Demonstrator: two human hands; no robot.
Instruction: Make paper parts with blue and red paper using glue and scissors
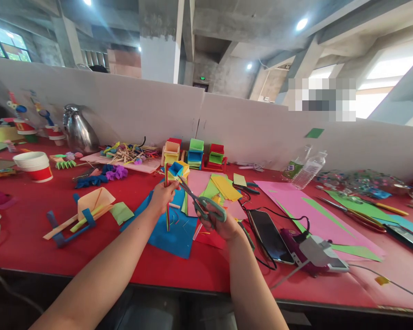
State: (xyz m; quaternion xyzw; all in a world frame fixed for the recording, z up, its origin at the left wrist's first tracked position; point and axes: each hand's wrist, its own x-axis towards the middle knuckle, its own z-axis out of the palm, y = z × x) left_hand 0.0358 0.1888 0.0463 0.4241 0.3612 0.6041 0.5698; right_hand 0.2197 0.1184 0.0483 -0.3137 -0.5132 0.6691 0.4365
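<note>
My left hand (164, 196) is closed in a pinch around a bundle of thin coloured paper strips (168, 219), held upright over the blue paper (174, 240). In my right hand (223, 224) are green-handled scissors (211, 208), their blades pointing up and left. The blade tips come close to my left fingertips; whether they touch the strips I cannot tell. Just beyond my hands stands a small folded paper box (176, 169) in blue and yellow. Yellow paper pieces (226, 187) lie to the right of the scissors.
Stacked paper boxes (196, 153) line the back by the partition (244, 123). A paper-and-stick model (92, 206) stands left. At right are a phone (270, 233), a purple power adapter (292, 247) with cables, pink paper (278, 195) and plastic bottles (309, 169). Farther left are paper cups (34, 165) and a metal jug (80, 130).
</note>
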